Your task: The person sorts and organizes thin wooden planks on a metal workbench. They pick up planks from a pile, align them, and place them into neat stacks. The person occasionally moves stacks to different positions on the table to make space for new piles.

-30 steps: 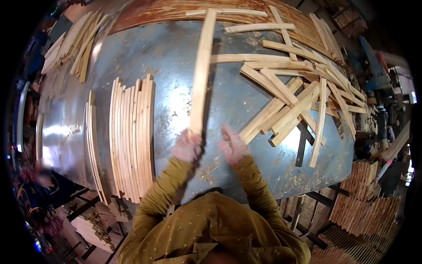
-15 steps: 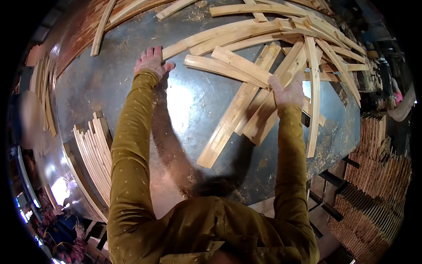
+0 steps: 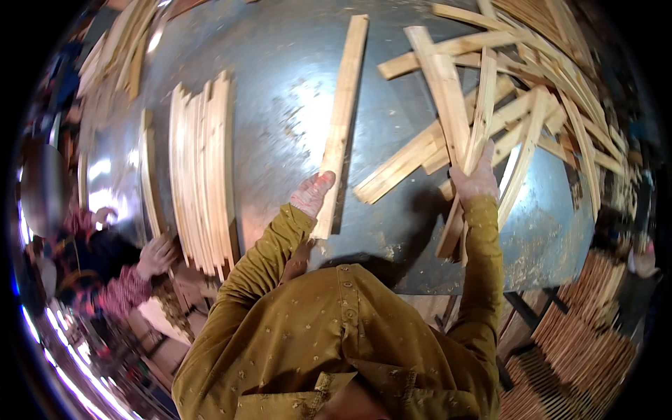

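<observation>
My left hand (image 3: 312,194), in a pale glove, is closed round the near end of a long wooden strip (image 3: 345,98). That strip points away from me over the grey metal table (image 3: 280,140), its near part raised a little and casting a shadow. My right hand (image 3: 477,176), gloved too, is closed on a few wooden slats (image 3: 449,98) that fan out from it, some leaning away from me. Its fingers partly hide their near ends. Beneath and beyond these, a loose heap of slats (image 3: 514,115) lies crisscrossed.
A row of slats (image 3: 201,171) lies side by side at the left, with a single slat (image 3: 150,175) beside it. A co-worker's hand (image 3: 157,256) reaches to the table's left edge. Stacked wood (image 3: 570,336) stands off the near right corner.
My view has turned left. My left hand has come nearer me, now holding a strip; earlier it lay at a slat's far end. My right hand has swung its slats to point away from me.
</observation>
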Demonstrator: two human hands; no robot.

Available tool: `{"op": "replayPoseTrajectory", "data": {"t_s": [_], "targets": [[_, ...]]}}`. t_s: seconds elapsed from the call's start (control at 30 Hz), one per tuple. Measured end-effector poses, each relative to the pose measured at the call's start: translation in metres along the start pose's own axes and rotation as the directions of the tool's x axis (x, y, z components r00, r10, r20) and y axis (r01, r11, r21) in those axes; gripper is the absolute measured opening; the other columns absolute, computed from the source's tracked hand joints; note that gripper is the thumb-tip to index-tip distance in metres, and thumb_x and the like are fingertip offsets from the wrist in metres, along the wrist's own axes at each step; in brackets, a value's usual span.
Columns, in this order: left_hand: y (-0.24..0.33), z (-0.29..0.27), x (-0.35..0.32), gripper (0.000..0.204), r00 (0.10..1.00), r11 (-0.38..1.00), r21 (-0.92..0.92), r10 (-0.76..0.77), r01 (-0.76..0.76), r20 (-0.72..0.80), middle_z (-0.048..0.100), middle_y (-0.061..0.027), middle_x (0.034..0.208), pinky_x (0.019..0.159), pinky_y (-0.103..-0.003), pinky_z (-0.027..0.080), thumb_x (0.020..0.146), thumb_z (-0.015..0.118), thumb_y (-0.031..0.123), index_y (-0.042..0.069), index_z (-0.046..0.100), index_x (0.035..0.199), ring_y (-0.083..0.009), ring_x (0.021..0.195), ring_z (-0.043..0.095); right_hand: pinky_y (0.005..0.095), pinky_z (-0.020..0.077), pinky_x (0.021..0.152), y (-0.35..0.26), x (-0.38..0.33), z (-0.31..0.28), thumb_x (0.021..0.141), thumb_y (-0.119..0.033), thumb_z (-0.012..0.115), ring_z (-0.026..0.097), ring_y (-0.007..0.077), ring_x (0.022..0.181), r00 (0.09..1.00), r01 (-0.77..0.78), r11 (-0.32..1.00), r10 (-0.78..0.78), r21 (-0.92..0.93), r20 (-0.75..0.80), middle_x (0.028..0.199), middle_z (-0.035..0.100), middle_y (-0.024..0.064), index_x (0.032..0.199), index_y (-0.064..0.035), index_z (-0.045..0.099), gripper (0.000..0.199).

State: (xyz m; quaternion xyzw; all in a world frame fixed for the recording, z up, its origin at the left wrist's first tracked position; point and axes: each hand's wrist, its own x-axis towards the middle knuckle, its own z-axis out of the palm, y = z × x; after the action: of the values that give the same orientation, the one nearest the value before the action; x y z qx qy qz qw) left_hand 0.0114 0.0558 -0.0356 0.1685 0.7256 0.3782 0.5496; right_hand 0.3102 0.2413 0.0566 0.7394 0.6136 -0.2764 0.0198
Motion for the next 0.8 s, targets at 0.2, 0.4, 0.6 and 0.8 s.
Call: {"op": "replayPoseTrajectory", "data": {"t_s": [0.2,0.4,0.6,0.8], "targets": [[0.024,-0.016,-0.050,0.061,0.891,0.614,-0.735,0.112,0.287,0.440,0.063,-0.0182,0.099,0.073,-0.044,0.058,0.083,0.075,0.043,-0.002,0.056,0.120,-0.0297,0.077,0.064,0.0345,0.0497,0.094,-0.015,-0.035,0.060,0.080,-0.028,0.075,0.063,0.0311,0.106,0.875,0.319,0.518,-0.482,0.794,-0.037,0.123,0.061,0.0187,0.151,-0.0033,0.026,0.090],[0.000,-0.029,-0.043,0.072,0.866,0.584,-0.759,0.178,0.288,0.466,0.065,-0.0165,0.097,0.060,-0.043,0.056,0.084,0.069,0.057,0.003,0.054,0.130,-0.0275,0.065,0.063,0.0380,0.0596,0.066,-0.061,-0.015,0.064,0.088,-0.034,0.069,0.068,0.0259,0.079,0.612,-0.507,0.131,-0.642,0.852,0.462,0.092,0.066,0.0150,0.122,-0.0014,0.056,0.049],[-0.032,-0.062,-0.043,0.076,0.984,0.997,-0.032,-0.068,0.063,-0.165,0.065,-0.0163,0.110,0.082,-0.037,0.049,0.089,0.059,0.062,0.001,0.052,0.135,-0.0273,0.091,0.062,0.0402,0.0600,0.067,-0.061,-0.039,0.112,0.093,-0.040,0.061,0.067,0.0312,0.079,0.575,-0.531,-0.126,-0.780,0.838,0.247,0.094,0.065,0.0183,0.116,0.0031,0.056,0.049],[-0.017,-0.115,-0.049,0.070,0.980,0.855,0.498,-0.057,0.146,-0.191,0.060,-0.0244,0.128,0.101,-0.037,0.043,0.089,0.063,0.047,-0.002,0.049,0.137,-0.0353,0.120,0.057,0.0389,0.0506,0.094,-0.080,-0.033,0.127,0.084,-0.025,0.075,0.060,0.0311,0.111,0.796,-0.056,0.375,-0.543,0.925,0.268,0.122,0.059,0.0200,0.139,0.0017,0.041,0.070]]}}
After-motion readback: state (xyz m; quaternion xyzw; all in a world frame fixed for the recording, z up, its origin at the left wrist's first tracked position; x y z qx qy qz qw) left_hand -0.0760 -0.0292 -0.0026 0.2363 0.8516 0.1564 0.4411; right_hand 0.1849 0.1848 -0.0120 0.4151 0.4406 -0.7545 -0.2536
